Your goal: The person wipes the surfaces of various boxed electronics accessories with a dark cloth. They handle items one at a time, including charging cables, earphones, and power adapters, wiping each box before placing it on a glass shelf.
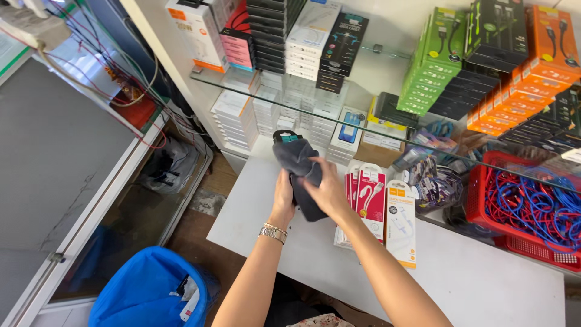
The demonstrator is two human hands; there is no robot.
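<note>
Both hands form the grip: the left hand and right hand are clamped on a dark grey cloth, wrapped around a small teal-topped packaged item. It is held upright above the white tabletop, beside red-and-white cable packs, the cloth seemingly wiping it.

You see a dark grey soft cloth at centre frame, a red plastic basket of blue and red cables right, a blue bag lower left.
</note>
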